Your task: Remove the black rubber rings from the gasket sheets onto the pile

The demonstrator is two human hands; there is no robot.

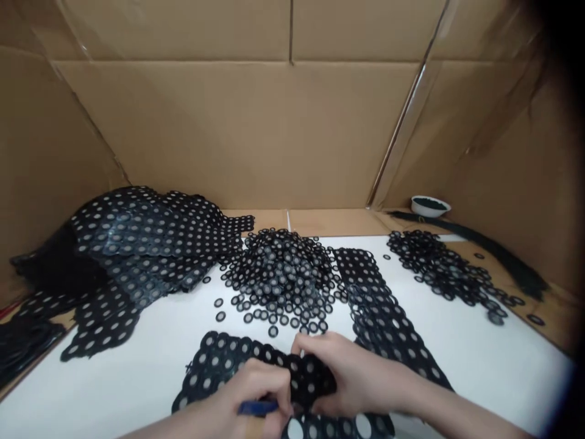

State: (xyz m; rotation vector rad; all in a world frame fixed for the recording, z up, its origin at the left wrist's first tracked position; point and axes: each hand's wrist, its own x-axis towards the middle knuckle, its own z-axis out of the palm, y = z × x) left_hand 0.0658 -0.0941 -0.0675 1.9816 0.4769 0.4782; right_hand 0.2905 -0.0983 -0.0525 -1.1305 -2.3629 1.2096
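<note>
A black sheet of joined rings with pale centres lies on the white table in front of me, bunched up between my hands. My left hand is closed at the sheet's near part; a small blue object shows in its fingers, and its kind is hard to make out. With fingers and thumb, my right hand grips the folded edge of the ring sheet. Both fingertips and thumb of that hand are partly hidden by the rings. Close by, a heap of loose black rings lies beyond my hands.
A large pile of ring sheets stands on the left. A long ring strip runs along the right, beside a smaller heap of rings. Farther right are a white bowl and dark green strands. Cardboard walls surround the table.
</note>
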